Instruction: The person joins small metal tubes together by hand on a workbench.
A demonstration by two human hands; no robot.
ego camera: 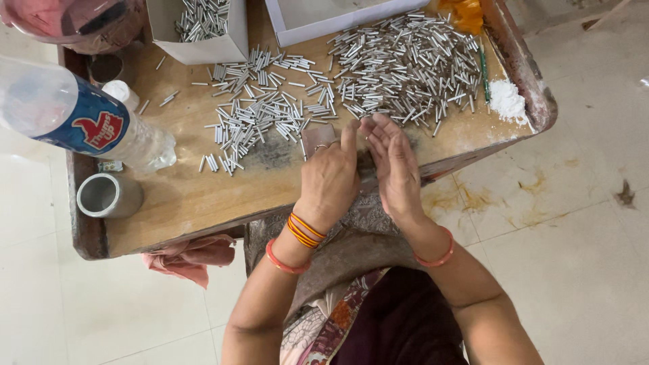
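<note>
Both hands were up over the near edge of the worn wooden tray table [203, 196], palms turned toward each other. The left hand [329, 177] and the right hand [395, 169] stood side by side, fingertips nearly meeting, fingers stretched out flat; whether anything was pinched between the palms could not be told. Just under the left fingertips sat a small brownish pad [316, 140] on the table, touching or very nearly so.

Right beyond the fingertips lay the big heap of short silver metal tubes [405, 67], spread across the far right of the table. A second, looser scatter of the same tubes [260, 115] lay to the left of it, near the left hand.

Further out, a white cardboard box [203, 40] with more tubes inside stood at the far edge, and a flat white box lid [324, 20] sat beside it. On the right rim was a small pile of white powder [507, 100]. To the left, a clear plastic bottle with a blue label [81, 118] lay tilted, and a grey metal cup [108, 196] stood near it. A pink cloth [193, 257] hung off the near edge.
</note>
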